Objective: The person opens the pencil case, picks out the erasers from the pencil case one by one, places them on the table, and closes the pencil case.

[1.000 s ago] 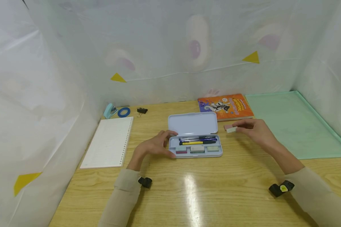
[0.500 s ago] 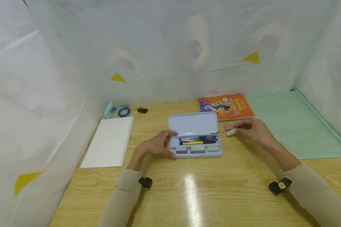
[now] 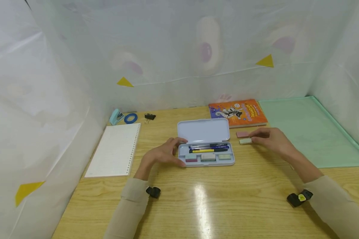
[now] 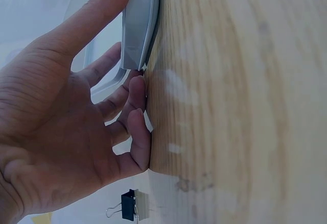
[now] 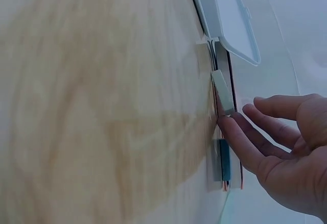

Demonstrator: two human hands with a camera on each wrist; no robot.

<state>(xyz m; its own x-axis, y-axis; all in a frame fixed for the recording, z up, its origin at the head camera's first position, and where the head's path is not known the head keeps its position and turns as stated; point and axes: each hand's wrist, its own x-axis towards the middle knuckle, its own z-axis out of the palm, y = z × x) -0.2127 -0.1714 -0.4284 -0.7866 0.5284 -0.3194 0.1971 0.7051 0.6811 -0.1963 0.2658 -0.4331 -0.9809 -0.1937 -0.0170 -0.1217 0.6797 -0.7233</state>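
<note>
A pale blue pencil case [image 3: 182, 150] lies open on the wooden table, its lid tipped back. Several pens [image 3: 207, 150] fill its rear section, with erasers [image 3: 208, 157] in the front compartments. My left hand [image 3: 164, 153] grips the case's left end, thumb at the front and fingers behind; in the left wrist view its thumb presses the case wall [image 4: 139, 25]. To the right of the case, my right hand [image 3: 270, 140] pinches one end of a pale green eraser [image 3: 245, 141]. That eraser looks tilted in the right wrist view. A pink eraser [image 3: 242, 134] lies just behind it.
An orange book [image 3: 254, 113] lies behind the erasers, and a green translucent mat [image 3: 311, 132] covers the right side. At left are a notepad [image 3: 113, 149], a light blue stapler-like item [image 3: 115, 117], a blue tape roll [image 3: 130, 118] and a binder clip [image 3: 150, 116].
My right hand has brought the pale green eraser from overlapping the pink one to a spot in front of it, turning it roughly parallel. The left hand stays on the pencil case.
</note>
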